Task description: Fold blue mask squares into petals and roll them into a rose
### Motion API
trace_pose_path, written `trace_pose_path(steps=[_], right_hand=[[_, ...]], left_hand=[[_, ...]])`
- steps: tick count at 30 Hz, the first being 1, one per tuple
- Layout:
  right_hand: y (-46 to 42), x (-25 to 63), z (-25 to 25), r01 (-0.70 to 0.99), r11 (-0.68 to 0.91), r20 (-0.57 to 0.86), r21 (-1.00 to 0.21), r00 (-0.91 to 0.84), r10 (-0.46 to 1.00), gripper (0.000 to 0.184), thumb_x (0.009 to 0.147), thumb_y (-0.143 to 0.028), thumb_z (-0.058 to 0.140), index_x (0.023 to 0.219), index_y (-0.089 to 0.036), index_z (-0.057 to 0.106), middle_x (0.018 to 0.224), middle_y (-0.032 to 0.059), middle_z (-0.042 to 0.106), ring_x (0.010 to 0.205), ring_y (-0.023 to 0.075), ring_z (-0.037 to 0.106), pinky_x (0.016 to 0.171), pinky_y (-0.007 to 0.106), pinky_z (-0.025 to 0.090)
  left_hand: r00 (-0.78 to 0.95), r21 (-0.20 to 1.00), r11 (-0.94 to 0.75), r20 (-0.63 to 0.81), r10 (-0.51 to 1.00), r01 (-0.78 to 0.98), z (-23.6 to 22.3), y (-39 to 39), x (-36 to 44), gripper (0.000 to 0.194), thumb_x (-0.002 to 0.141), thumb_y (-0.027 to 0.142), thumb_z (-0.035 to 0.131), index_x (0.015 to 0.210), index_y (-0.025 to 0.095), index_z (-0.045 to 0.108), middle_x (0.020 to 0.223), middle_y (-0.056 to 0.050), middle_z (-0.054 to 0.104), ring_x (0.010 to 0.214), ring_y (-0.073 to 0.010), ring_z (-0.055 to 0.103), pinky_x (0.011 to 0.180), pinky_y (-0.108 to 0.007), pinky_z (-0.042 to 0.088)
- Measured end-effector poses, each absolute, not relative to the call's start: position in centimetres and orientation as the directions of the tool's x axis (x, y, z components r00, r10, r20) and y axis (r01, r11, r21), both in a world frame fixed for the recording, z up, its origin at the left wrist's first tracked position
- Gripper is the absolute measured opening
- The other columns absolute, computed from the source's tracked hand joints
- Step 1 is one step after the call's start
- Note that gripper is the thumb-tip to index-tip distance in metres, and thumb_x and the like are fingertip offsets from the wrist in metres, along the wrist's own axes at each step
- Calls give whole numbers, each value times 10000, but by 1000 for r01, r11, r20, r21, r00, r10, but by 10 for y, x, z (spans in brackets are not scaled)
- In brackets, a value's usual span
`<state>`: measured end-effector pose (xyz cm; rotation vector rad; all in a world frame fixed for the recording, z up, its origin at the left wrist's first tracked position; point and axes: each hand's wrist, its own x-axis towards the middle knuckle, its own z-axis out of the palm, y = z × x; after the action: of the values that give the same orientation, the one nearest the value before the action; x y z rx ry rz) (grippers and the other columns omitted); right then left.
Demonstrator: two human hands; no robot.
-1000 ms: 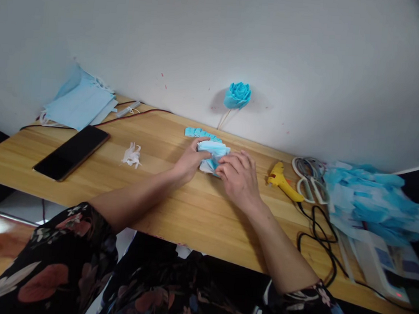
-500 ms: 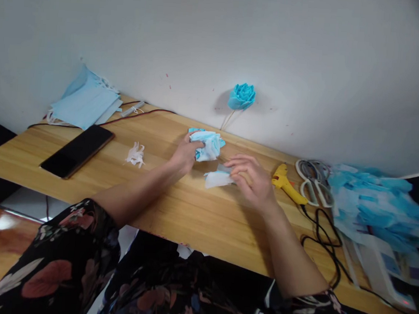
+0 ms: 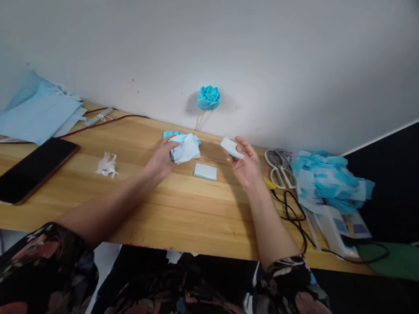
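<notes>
My left hand point(image 3: 163, 159) is closed on a bunch of white and light-blue face mask fabric pieces point(image 3: 187, 149), thumb on top, just over the desk. Behind that bunch, a pleated blue piece point(image 3: 170, 134) partly shows. Between thumb and fingers, my right hand point(image 3: 246, 162) grips a small white and pale-blue fabric piece point(image 3: 232, 148). A flat rectangular pleated piece point(image 3: 205, 171), white with a blue edge, lies on the desk between the hands. Against the wall leans a blue fabric flower point(image 3: 209, 98) on a thin stem.
Face masks point(image 3: 38, 114) and a phone point(image 3: 30, 169) lie at left, near white scraps point(image 3: 107, 164). Scissors point(image 3: 283, 177), a mostly hidden yellow glue gun point(image 3: 270, 183), black cable point(image 3: 292, 214), blue and white fabric pieces point(image 3: 327, 178) and a power strip point(image 3: 337, 230) are at right.
The view has turned to the right. My right hand now holds a small fabric piece higher up, and a flat pleated piece lies on the desk. My left hand keeps its bunch.
</notes>
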<state>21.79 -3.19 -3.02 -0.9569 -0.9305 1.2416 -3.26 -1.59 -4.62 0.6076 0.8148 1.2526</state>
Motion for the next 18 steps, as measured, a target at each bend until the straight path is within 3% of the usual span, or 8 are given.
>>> trace_pose_path(steps=[5, 9, 14, 18], right_hand=[[-34, 216, -24, -659, -88, -143, -747, 30, 989, 332, 791, -44, 625, 1039, -262, 659, 779, -57, 697, 609, 38, 635, 455, 80, 479], [-38, 215, -18, -766, -159, -218, -623, -25, 976, 374, 875, 1, 435, 1078, -239, 637, 876, 4, 715, 600, 36, 617, 436, 65, 471], [-39, 216, -16, -730, -144, -203, -669, -7, 979, 357, 886, -34, 415, 1091, -223, 637, 950, 37, 715, 631, 48, 619, 452, 78, 482], [-37, 215, -22, -624, -124, -153, -771, -6, 988, 303, 832, -76, 532, 1055, -242, 654, 835, -9, 700, 623, 54, 620, 462, 92, 487]], left_hand=[[100, 769, 258, -247, 964, -584, -46, -16, -32, 405, 696, 144, 656, 1087, 214, 577, 1052, -52, 696, 897, -203, 677, 696, -275, 550], [59, 761, 265, -287, 956, -593, -45, -17, -31, 418, 681, 137, 665, 1086, 205, 586, 941, -25, 682, 733, -144, 630, 540, -202, 465], [53, 744, 290, -325, 944, -602, -45, -16, -31, 415, 676, 122, 662, 1077, 205, 589, 902, -11, 666, 694, -124, 603, 529, -199, 457], [73, 771, 285, -298, 952, -569, -49, -14, -33, 428, 701, 151, 659, 1118, 212, 587, 1003, -43, 684, 790, -164, 642, 568, -227, 486]])
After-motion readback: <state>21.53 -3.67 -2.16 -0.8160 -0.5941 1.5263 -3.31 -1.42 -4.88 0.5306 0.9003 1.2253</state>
